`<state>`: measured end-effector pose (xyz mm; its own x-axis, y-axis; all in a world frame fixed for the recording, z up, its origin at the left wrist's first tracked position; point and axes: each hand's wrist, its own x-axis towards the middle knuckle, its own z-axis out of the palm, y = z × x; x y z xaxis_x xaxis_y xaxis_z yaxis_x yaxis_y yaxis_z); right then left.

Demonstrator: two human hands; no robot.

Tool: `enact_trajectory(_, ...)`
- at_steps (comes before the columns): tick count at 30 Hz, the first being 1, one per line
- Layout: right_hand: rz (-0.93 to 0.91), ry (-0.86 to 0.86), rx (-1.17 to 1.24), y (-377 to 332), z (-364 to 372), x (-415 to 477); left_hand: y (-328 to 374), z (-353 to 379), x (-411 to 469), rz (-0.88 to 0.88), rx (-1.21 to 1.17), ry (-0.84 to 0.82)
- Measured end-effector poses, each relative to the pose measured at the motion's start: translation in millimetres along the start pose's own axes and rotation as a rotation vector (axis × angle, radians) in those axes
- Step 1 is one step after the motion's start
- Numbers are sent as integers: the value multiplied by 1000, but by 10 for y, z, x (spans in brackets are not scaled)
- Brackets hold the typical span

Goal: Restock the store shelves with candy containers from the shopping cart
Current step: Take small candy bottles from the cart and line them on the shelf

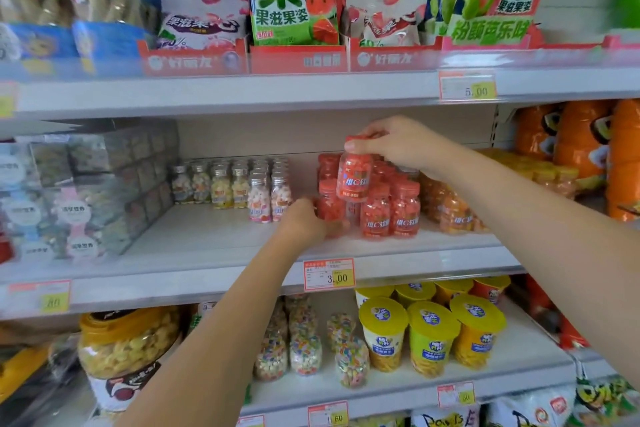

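right hand (394, 146) pinching the red cap of a small clear plastic bottle of red-orange candy (353, 177), hanging just above matching bottles (391, 208) on the white middle shelf (207, 246); left hand (304, 224) curling round another standing bottle (327, 206).

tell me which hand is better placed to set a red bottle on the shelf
Right, probably. The right hand pinches a red bottle by its cap, above the red row on the middle shelf. The left hand is low, fingers round a standing bottle at the row's left end.
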<state>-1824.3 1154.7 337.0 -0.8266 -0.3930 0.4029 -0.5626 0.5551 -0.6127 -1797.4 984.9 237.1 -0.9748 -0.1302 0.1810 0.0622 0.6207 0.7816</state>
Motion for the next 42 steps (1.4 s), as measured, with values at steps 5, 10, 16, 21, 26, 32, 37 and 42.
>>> enact_trajectory(5, 10, 53, 126, -11, -71, -31, -1, 10, 7, -8, 3, 20)
enact_trajectory(10, 9, 10, 182, -9, -120, -131, -60, -96, 7, -56, 21, -13)
enact_trajectory(16, -4, 12, 185, -45, -156, -201, -47, -271, -52, 11, -94, -237)
enact_trajectory(21, -5, -15, 150, -73, -96, -218, -56, -191, -17, -20, 21, -67)
enact_trajectory(26, 6, 7, 120, -47, 24, -104, -62, -95, 106, -99, 182, -54)
enact_trajectory(32, 10, 4, 114, 17, 69, 63, -118, -122, 172, -94, 80, -120)
enact_trajectory(37, 11, 44, 97, 32, 132, 217, -72, 5, 322, -125, 235, 29)
enact_trajectory(42, 18, 43, 82, 69, 170, 346, -47, 80, 479, -141, 323, 59)
